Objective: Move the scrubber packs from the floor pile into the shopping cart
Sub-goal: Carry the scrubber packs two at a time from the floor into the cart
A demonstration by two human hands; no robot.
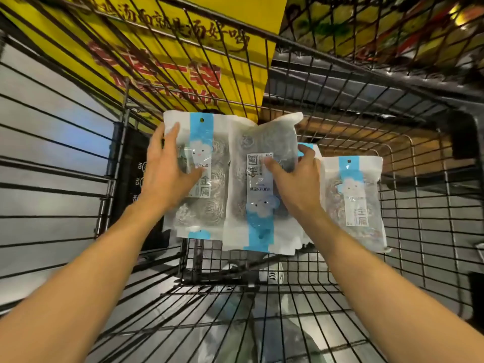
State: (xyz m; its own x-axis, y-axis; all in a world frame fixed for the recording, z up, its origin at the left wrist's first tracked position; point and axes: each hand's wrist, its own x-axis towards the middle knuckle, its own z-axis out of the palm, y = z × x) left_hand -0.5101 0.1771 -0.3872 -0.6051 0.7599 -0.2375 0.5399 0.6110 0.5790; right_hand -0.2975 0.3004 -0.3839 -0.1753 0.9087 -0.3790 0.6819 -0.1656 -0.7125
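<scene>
Three scrubber packs lay inside the wire shopping cart [392, 142]. The left pack [209, 203] lay flat, hang-hole end away from the viewer. The middle pack [251, 142], turned end for end, overlapped its right edge. The right pack [353, 200] lay apart near the cart's right wall. Each was white and translucent, with a blue stripe and coiled metal scrubbers inside.

Both hands inside shopping cart [309, 82], above its wire floor. Left hand [167, 176] lies on left pack [199, 174], thumb toward middle. Right hand [296, 182] on middle pack [258, 184], which overlaps right edge of left pack and lies turned other way round. 3rd pack [353, 203] to right, beside right hand, near right cart wall. Edge of 4th pack [307, 148] shows behind right hand's fingers. Banner [167, 48] outside cart, behind far wall.
</scene>
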